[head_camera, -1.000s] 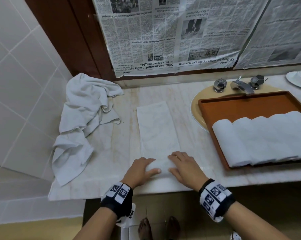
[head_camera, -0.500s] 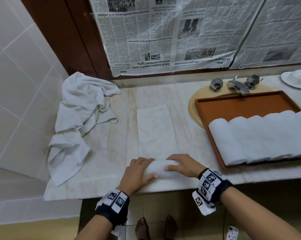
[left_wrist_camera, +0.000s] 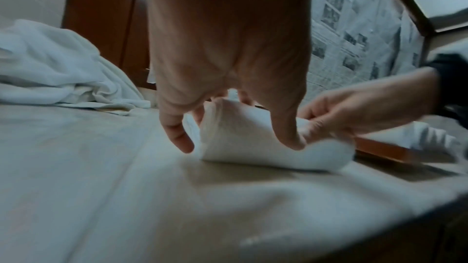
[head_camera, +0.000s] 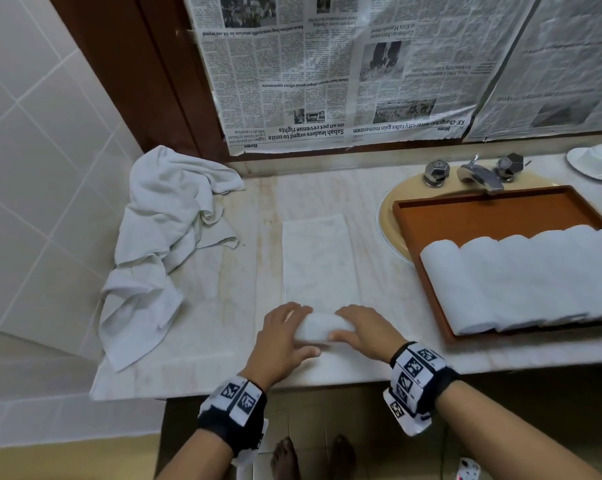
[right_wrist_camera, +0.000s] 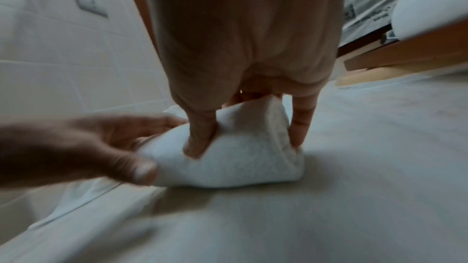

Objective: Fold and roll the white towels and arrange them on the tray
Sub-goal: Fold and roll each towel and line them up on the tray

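Note:
A white towel [head_camera: 318, 258] folded into a long strip lies on the marble counter [head_camera: 223, 306], its near end wound into a roll [head_camera: 322, 327]. My left hand [head_camera: 285, 336] grips the roll's left end [left_wrist_camera: 253, 139], thumb in front and fingers curled over the top. My right hand [head_camera: 365, 332] grips the right end [right_wrist_camera: 240, 159] the same way. To the right, an orange-brown tray [head_camera: 483, 216] rests over the sink and holds several rolled white towels [head_camera: 521, 282] in a row along its near side.
A heap of crumpled white towels [head_camera: 161, 244] lies at the counter's left end against the tiled wall. The tap and two knobs [head_camera: 476, 171] stand behind the tray. A white dish [head_camera: 597, 161] sits at the far right. Newspaper covers the window behind.
The roll has grown thicker and moved away from the counter's front edge. Both hands have moved forward with it, and the flat part of the strip is shorter.

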{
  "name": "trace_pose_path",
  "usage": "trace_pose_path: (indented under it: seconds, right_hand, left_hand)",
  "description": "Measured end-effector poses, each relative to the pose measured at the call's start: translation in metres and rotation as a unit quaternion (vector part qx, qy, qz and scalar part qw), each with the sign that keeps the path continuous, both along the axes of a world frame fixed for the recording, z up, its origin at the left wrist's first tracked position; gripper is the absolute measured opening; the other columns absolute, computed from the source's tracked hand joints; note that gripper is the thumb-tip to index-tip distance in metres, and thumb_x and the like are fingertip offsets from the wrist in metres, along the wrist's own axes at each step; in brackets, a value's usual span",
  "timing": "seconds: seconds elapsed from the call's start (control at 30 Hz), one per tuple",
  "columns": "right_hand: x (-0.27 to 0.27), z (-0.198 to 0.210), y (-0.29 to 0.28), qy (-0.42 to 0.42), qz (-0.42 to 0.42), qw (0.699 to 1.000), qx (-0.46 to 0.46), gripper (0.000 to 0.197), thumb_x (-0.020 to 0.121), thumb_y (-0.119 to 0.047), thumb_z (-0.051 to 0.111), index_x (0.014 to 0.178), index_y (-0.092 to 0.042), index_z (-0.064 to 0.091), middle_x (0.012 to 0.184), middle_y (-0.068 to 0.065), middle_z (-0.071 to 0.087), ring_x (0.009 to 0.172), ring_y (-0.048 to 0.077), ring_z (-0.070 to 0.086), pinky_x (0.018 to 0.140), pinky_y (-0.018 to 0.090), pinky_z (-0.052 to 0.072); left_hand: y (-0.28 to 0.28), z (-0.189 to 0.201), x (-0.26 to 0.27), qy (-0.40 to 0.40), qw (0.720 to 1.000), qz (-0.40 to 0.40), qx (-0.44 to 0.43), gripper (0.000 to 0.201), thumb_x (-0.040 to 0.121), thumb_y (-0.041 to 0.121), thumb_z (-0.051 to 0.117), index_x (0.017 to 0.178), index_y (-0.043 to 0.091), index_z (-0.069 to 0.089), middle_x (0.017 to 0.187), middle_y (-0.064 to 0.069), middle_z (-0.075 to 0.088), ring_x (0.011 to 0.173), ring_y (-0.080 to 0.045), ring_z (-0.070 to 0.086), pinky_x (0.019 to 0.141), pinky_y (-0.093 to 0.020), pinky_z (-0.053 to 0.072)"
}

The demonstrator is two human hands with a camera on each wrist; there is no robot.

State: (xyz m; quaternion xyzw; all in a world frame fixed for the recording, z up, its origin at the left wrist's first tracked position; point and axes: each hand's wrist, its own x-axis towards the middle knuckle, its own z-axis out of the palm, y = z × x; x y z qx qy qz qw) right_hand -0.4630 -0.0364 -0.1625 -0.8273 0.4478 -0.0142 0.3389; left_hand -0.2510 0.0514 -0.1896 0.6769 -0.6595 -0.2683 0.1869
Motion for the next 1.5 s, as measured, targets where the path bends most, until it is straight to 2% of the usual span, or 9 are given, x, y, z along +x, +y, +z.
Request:
trace_pose_path:
  seconds: [0.13,0.27,0.37,0.53,0.73,0.97,1.17,1.33,1.5]
  right_hand:
    - [-0.001,0.009,-0.008,0.008,0.022,0.999,0.045,0.042,0.094,-0.050,0.057,0.117,-0.015,0.063,0.115,0.003,0.064,0.107,0.024,0.057,0.092,0.036,0.042]
    - [0.002,0.000,0.013,0.113,0.032,0.971,-0.207,0.043,0.094,-0.045,0.054,0.126,-0.016,0.056,0.119,0.004,0.059,0.108,0.028,0.056,0.086,0.041,0.047]
    - [0.000,-0.008,0.025,0.107,0.031,0.964,-0.243,0.057,0.071,-0.050,0.076,0.115,-0.016,0.063,0.104,0.002,0.063,0.092,0.025,0.064,0.069,0.037,0.054]
    - [-0.007,-0.011,-0.004,0.010,0.022,0.994,-0.106,0.054,0.096,-0.050,0.053,0.140,-0.018,0.047,0.133,0.001,0.052,0.123,0.022,0.046,0.101,0.035,0.038]
    - [-0.004,-0.005,-0.018,-0.003,0.018,1.000,0.018,0.048,0.098,-0.046,0.053,0.136,-0.017,0.051,0.131,0.003,0.055,0.124,0.023,0.047,0.103,0.033,0.036]
    - [-0.007,-0.011,0.015,0.062,0.068,0.961,-0.261,0.066,0.073,-0.041,0.069,0.131,-0.015,0.053,0.125,0.005,0.057,0.111,0.025,0.057,0.085,0.038,0.054]
    - [0.004,-0.006,-0.033,0.040,0.045,0.996,-0.061,0.055,0.092,-0.040,0.061,0.141,-0.021,0.046,0.134,-0.001,0.051,0.125,0.021,0.044,0.103,0.035,0.037]
    - [0.003,0.020,-0.044,0.027,0.054,0.993,0.097,0.047,0.091,-0.041,0.067,0.132,-0.021,0.057,0.131,-0.001,0.058,0.116,0.014,0.049,0.090,0.023,0.031]
    - [-0.001,0.010,-0.002,0.072,0.013,0.981,-0.181,0.054,0.090,-0.051,0.055,0.132,-0.018,0.054,0.129,0.001,0.057,0.116,0.021,0.055,0.094,0.036,0.046]
  left_hand:
    - [-0.003,-0.005,-0.002,0.012,1.000,0.014,-0.004,0.061,0.081,0.048,0.069,0.137,0.032,0.052,0.135,0.010,0.049,0.123,-0.013,0.041,0.104,-0.031,0.037]
    - [-0.030,0.016,0.003,0.065,0.996,-0.007,0.067,0.037,0.075,0.052,0.072,0.105,0.029,0.070,0.101,0.010,0.069,0.094,-0.009,0.060,0.086,-0.033,0.047]
    - [-0.042,0.019,0.008,0.057,0.991,-0.007,0.124,0.054,0.075,0.062,0.074,0.119,0.032,0.068,0.115,0.009,0.068,0.106,-0.012,0.059,0.093,-0.030,0.045]
    - [-0.015,0.001,-0.006,0.006,0.999,0.048,0.004,0.072,0.078,0.069,0.063,0.140,0.035,0.047,0.141,0.010,0.047,0.126,-0.015,0.043,0.104,-0.040,0.042]
    - [-0.004,-0.005,-0.013,-0.073,0.996,0.038,-0.042,0.072,0.081,0.070,0.058,0.143,0.040,0.039,0.143,0.011,0.037,0.129,-0.018,0.035,0.096,-0.037,0.045]
    - [-0.044,0.016,0.008,-0.046,0.992,-0.009,0.115,0.078,0.077,0.072,0.065,0.143,0.039,0.042,0.138,0.007,0.045,0.126,-0.018,0.037,0.103,-0.039,0.040]
    - [-0.047,0.019,0.009,-0.058,0.996,-0.011,0.065,0.080,0.079,0.073,0.057,0.148,0.039,0.036,0.146,0.010,0.034,0.132,-0.019,0.030,0.103,-0.037,0.039]
    - [-0.042,0.019,0.008,-0.032,0.998,-0.019,0.054,0.072,0.082,0.074,0.057,0.143,0.038,0.046,0.140,0.013,0.045,0.128,-0.014,0.038,0.103,-0.038,0.040]
    - [-0.056,0.010,0.023,0.051,0.992,-0.044,0.106,0.079,0.071,0.085,0.051,0.134,0.037,0.058,0.132,0.009,0.057,0.124,-0.014,0.049,0.106,-0.038,0.040]
